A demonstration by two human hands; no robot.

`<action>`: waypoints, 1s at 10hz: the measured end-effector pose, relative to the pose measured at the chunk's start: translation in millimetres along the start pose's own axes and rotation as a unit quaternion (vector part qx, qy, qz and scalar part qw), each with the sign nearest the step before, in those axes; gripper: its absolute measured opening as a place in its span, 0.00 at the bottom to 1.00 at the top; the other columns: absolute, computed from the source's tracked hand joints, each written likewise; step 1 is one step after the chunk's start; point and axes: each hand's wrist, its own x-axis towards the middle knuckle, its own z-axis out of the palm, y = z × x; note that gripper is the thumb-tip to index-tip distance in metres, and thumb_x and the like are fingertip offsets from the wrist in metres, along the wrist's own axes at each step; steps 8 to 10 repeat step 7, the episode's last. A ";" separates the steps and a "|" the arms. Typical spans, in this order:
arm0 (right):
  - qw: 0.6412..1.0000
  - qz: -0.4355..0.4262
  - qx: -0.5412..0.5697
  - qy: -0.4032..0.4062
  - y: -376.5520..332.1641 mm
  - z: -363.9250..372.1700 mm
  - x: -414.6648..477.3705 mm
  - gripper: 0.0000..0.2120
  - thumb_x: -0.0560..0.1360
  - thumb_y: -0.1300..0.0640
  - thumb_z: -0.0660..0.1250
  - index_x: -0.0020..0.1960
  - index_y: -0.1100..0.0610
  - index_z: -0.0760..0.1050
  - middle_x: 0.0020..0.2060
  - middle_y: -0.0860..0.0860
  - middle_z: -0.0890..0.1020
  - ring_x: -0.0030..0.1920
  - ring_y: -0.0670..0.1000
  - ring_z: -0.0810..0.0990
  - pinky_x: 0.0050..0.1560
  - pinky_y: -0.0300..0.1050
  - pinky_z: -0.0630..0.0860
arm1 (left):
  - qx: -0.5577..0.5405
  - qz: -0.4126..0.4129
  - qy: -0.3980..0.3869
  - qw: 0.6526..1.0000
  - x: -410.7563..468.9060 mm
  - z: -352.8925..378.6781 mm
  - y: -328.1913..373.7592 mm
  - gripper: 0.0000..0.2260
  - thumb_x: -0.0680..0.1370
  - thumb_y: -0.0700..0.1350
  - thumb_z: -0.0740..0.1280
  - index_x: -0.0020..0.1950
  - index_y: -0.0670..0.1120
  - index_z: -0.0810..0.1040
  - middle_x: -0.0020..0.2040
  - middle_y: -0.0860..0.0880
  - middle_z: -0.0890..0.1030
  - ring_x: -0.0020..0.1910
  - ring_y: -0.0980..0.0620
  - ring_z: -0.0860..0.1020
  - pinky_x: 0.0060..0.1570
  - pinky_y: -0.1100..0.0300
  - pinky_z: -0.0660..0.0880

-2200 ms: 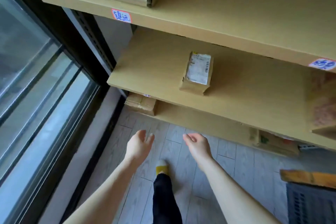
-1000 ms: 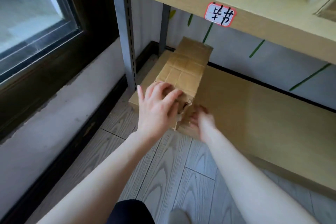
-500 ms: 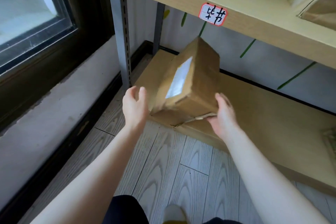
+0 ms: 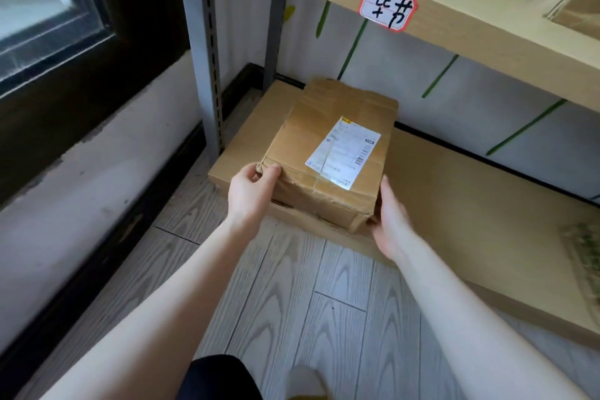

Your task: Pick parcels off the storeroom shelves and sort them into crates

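Observation:
A worn brown cardboard parcel (image 4: 328, 127) with a white shipping label on its top face lies at the left end of the bottom shelf board (image 4: 454, 198). My left hand (image 4: 251, 193) grips its near left corner, thumb on the top edge. My right hand (image 4: 391, 221) presses flat against its near right corner, fingers along the side. The parcel's front face is creased and torn at the right corner. No crate is in view.
A shelf above (image 4: 438, 26) carries a red-bordered handwritten tag (image 4: 388, 6) and another parcel at the top right (image 4: 574, 6). A grey slotted upright (image 4: 209, 68) stands left of the parcel. A greenish packet (image 4: 584, 256) lies at the far right. A dark window frame (image 4: 107, 52) is to the left.
The parcel was tipped up on edge between my hands half a second ago; now it lies flat with the label facing up, and both hands hold its near corners.

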 end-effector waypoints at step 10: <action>0.996 0.080 -0.047 -0.014 -0.3 93.2 22.2 0.21 0.78 0.48 0.59 0.68 0.56 0.65 0.68 0.55 0.70 0.67 0.54 0.70 0.68 0.52 0.64 | 0.169 -0.002 0.118 0.978 54.8 -61.2 19.3 0.22 0.78 0.54 0.57 0.60 0.36 0.70 0.59 0.40 0.76 0.58 0.43 0.74 0.46 0.61 0.65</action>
